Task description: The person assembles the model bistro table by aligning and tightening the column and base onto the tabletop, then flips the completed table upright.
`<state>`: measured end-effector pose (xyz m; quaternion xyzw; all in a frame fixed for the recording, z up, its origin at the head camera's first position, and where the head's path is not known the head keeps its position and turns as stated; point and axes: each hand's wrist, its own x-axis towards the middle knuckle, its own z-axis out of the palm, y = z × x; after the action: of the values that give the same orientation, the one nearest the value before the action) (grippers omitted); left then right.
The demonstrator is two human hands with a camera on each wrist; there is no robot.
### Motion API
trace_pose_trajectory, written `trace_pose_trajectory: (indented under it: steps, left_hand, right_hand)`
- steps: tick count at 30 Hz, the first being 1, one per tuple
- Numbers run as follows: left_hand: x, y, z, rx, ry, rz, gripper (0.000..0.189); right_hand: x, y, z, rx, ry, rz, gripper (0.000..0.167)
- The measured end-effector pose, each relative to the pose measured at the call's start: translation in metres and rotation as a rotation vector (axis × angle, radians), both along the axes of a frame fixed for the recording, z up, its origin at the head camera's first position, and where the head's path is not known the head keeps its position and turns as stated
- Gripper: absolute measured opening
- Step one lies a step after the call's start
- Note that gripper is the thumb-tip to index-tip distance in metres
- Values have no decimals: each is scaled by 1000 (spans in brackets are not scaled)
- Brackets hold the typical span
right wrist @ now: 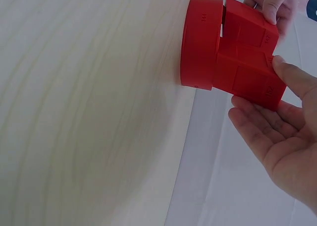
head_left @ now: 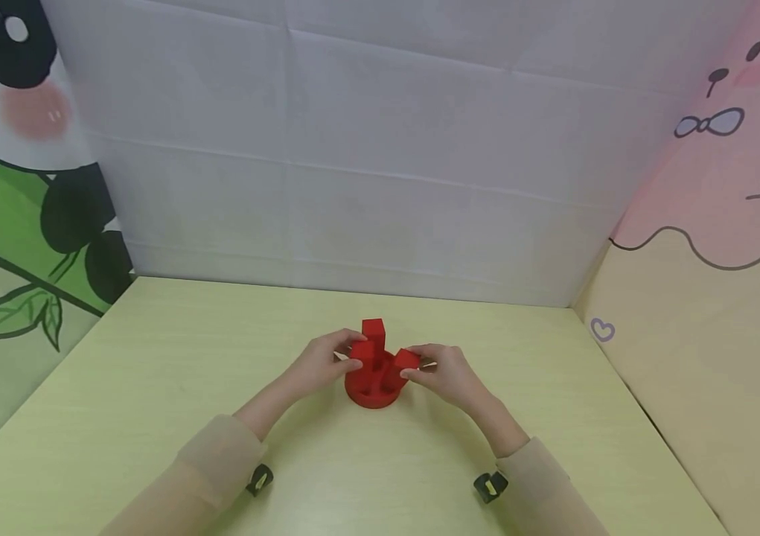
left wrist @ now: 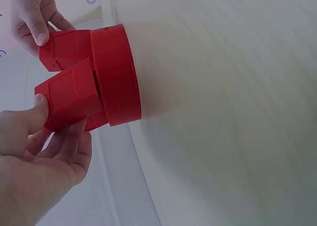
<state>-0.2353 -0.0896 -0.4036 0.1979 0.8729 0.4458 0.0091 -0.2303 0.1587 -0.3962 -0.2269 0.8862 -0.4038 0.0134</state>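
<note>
A round red base [head_left: 373, 402] with inner dividers stands on the table. My left hand [head_left: 318, 363] pinches a red block [left wrist: 69, 97] between thumb and fingers at the base's left side. This block tilts, and a thin gap shows between it and the rim in the left wrist view. On the right side my right hand [head_left: 446, 372] pinches another red block [right wrist: 252, 75], which leans outward with its lower end at the base. A third red block [head_left: 373, 328] rises upright at the back of the base, touched by neither hand. The blocks' lower ends are partly hidden.
The pale wooden table [head_left: 232, 320] meets a white cloth wall [head_left: 380, 223] behind. Side walls carry cartoon drawings. Small black devices [head_left: 260, 479] sit by both sleeves.
</note>
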Motion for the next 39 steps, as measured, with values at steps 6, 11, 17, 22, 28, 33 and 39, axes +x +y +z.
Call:
trace_pose_trajectory:
  steps: [6, 11, 17, 22, 28, 33, 39]
  left_hand:
    - [-2, 1, 0, -16, 10, -87, 43]
    - [-2, 3, -1, -3, -13, -51, 48]
    - [-1, 7, -1, 24, -73, 75, 57]
    - [1, 13, 0, 50, -84, 200, 65]
    - [4, 26, 4, 31, -47, 291, 58]
    - [3, 32, 3, 6, -4, 300, 49]
    - [1, 32, 0, 18, 21, 283, 44]
  right_hand:
    - [0, 1, -1, 9, 5, 1, 40]
    - [-1, 0, -1, 17, -3, -2, 40]
    - [-2, 0, -2, 20, -10, -11, 41]
    - [-1, 1, -2, 3, -11, -6, 42]
    - [-1, 1, -2, 25, -8, -8, 43]
    - [-2, 0, -2, 46, -1, -11, 41]
    - [-3, 0, -2, 49, 5, -6, 42]
